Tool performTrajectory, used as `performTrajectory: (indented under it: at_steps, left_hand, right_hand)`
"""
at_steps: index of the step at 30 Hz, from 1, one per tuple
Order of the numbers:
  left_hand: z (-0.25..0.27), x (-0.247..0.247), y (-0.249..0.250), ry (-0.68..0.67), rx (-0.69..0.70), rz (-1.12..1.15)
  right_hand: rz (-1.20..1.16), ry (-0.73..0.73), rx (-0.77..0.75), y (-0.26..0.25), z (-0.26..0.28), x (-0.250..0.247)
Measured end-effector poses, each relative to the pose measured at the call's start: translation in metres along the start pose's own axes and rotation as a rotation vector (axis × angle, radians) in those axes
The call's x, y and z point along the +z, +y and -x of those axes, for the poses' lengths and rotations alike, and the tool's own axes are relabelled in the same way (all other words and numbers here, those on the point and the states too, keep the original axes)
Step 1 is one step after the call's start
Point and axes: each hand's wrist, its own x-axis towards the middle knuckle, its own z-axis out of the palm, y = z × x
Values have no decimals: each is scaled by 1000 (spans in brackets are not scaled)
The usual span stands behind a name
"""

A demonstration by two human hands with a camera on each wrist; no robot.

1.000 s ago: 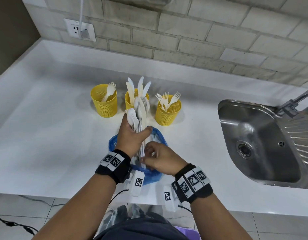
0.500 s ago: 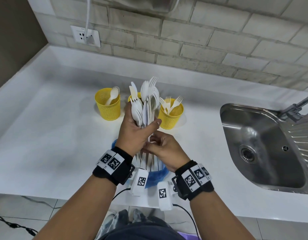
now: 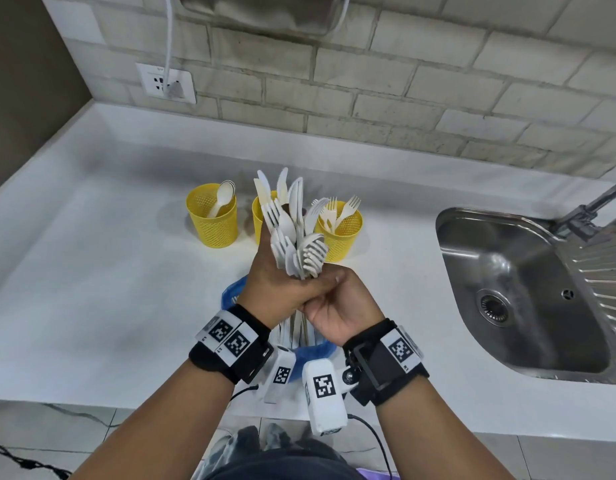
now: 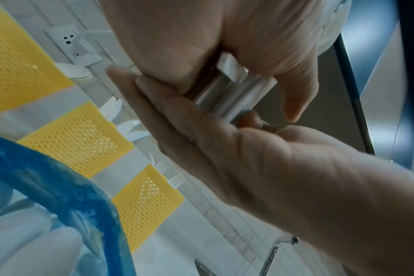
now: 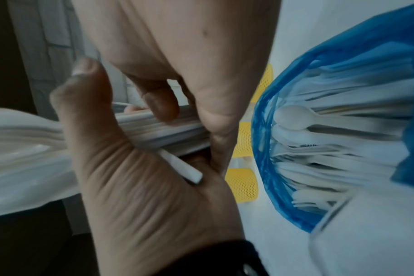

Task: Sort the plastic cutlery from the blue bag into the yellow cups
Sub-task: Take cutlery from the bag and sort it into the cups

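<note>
Nearest, both hands meet above the front edge of the white bench (image 3: 91, 271). The left hand (image 3: 278, 289) has its grip wrapped round a thick bundle of white plastic cutlery (image 3: 292, 237), fingers curled about the handles, with forks, spoons and knives fanning upward out of the fist. The right hand (image 3: 337, 306) presses against the left from the side; its fingers curl onto the lower handles of the same bundle, and the right wrist view shows one loose handle lying across its palm. Directly beneath the hands sits the blue bag (image 3: 230, 292), mouth open, with more white cutlery inside, spoons and forks visible through the opening in the right wrist view (image 5: 293, 119).

Beyond the hands stand three yellow mesh cups in a row on the bench. The left cup (image 3: 213, 220) holds spoons, the middle cup (image 3: 259, 216), partly hidden by the raised bundle, holds knives, and the right cup (image 3: 344, 230) holds forks. Off to the right lies a steel sink (image 3: 507, 289) with its tap. Farthest back, a brick-tiled wall carries a white socket (image 3: 166, 83) with a cable plugged in.
</note>
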Motion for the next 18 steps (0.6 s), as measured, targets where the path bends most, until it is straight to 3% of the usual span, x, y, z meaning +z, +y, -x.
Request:
performTrajectory:
  at_steps: [6,13,15,18]
  left_hand:
    - [2,-2,0,87,13,-66]
    - [2,-16,10,85,44,-137]
    - [1,-25,15,50,41,-155]
    - [-1,-37,22,-11,69,-166]
  right_hand:
    - [-109,11,-16,4,4,4]
    - [252,114,47,21,4,12]
    - [362,164,-25,20,2,12]
    - [572,171,-275,3,2,16]
